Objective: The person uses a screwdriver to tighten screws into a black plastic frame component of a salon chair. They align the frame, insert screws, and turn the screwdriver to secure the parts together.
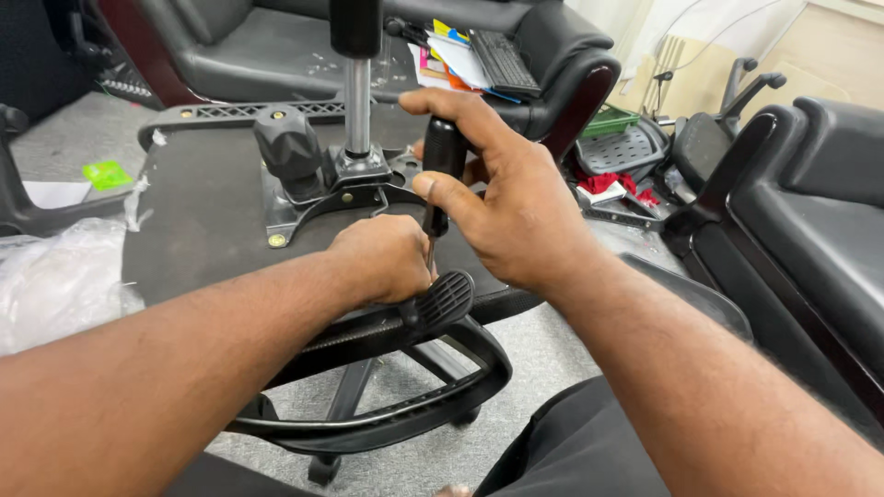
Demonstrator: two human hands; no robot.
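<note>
Head view: right hand (516, 198) grips a black screwdriver (442, 161) upright; left hand (391, 258) is fisted around its shaft on the armrest (447, 299).

You are looking down at a grey carpeted floor (552, 345); a black leather armchair (276, 46) is standing ahead of you, a keyboard (502, 60) and coloured papers (442, 51) lying on it; another black seat (810, 212) is sitting at your right; crumpled clear plastic (55, 276) is lying at your left.

Bare forearms, seemingly dark trousers
</note>
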